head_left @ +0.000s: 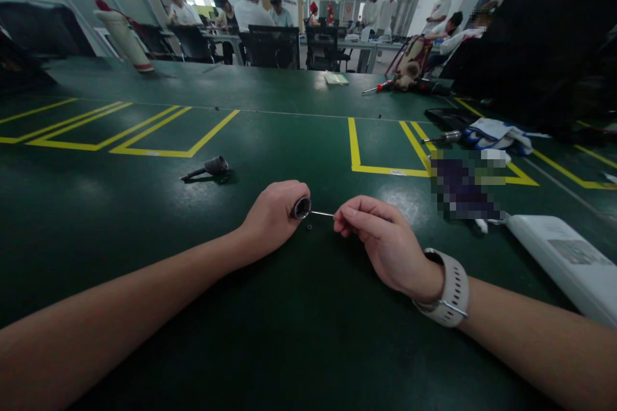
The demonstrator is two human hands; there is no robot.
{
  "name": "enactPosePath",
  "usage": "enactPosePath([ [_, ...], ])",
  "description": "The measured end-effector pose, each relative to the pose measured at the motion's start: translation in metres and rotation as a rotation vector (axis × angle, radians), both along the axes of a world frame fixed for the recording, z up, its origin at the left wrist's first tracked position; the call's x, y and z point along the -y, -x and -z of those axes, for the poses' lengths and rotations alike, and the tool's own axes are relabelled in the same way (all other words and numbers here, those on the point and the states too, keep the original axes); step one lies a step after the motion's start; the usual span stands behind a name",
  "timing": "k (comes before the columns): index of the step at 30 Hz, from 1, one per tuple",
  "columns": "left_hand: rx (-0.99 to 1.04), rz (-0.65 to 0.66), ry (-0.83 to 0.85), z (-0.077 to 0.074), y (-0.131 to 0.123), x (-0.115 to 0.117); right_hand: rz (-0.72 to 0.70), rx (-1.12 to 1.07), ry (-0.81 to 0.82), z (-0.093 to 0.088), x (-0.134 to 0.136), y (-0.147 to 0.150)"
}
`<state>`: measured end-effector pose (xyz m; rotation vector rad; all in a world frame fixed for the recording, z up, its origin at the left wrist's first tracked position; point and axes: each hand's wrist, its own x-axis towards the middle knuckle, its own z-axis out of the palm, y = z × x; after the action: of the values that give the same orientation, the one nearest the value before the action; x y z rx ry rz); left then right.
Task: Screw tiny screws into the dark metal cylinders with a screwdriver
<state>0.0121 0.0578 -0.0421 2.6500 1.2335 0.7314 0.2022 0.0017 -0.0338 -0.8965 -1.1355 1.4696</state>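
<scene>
My left hand [276, 215] is wrapped round a dark cylindrical part [302, 207], whose open, hollow end faces me. Fingers pinched together, my right hand [380, 231] grips a thin metal rod [322, 213]. The rod's far end meets the side of the cylindrical part; whether it sits inside a hole there I cannot tell. Just below, a tiny dark ring-shaped piece [309, 227] lies on the green table [270, 334]. Farther off to the left lies another dark part [207, 168] with a cup-like end and a narrow shaft.
Yellow tape lines [149, 153] mark the table. To the right are a white power bank-like block [562, 257], a blurred-out dark item [463, 186], a glove [499, 133] and a metal-tipped tool [443, 137]. A red-handled screwdriver [378, 87] lies farther back. People sit and stand beyond.
</scene>
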Motion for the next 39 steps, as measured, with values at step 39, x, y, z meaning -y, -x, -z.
enactPosePath([
  [39, -0.097, 0.042, 0.015, -0.004, -0.004, 0.001, 0.005, -0.151, 0.214, -0.001, -0.011, -0.005],
])
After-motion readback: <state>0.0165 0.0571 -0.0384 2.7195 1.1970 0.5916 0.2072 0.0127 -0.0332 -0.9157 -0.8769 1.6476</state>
